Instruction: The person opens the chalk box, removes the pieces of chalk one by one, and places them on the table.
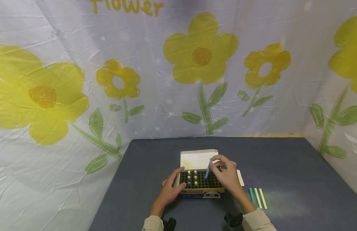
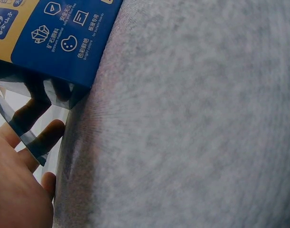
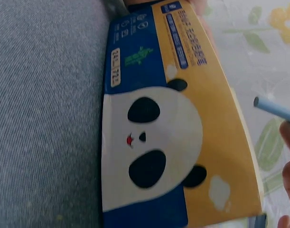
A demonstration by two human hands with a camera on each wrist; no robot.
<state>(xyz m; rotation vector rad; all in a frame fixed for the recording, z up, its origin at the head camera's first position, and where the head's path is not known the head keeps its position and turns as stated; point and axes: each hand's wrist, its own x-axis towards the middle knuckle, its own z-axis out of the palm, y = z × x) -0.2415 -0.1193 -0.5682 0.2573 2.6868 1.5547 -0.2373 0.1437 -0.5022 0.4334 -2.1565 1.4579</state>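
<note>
A chalk box point(image 1: 202, 190) stands on the table with its lid folded back. Its black grid of holes point(image 1: 208, 183) holds several chalk sticks, yellow, pink and blue, on the left side. My left hand point(image 1: 170, 187) grips the box's left end, thumb on the near corner and forefinger toward the back. In the left wrist view, fingers of the left hand point(image 2: 21, 190) show partly behind a flap. Above the grid my right hand point(image 1: 227, 173) pinches a blue chalk stick point(image 1: 208, 170), tilted, its lower end over the holes. The right wrist view shows this blue chalk point(image 3: 275, 108) beside the panda-printed box point(image 3: 225, 152).
Three chalk sticks, one teal point(image 1: 252, 196) and two pale yellow-green point(image 1: 263, 199), lie on the dark table point(image 1: 294, 173) right of the box. A white side flap point(image 1: 240, 178) sticks out at the box's right. Flower-printed cloth point(image 1: 158, 106) hangs behind and at both sides.
</note>
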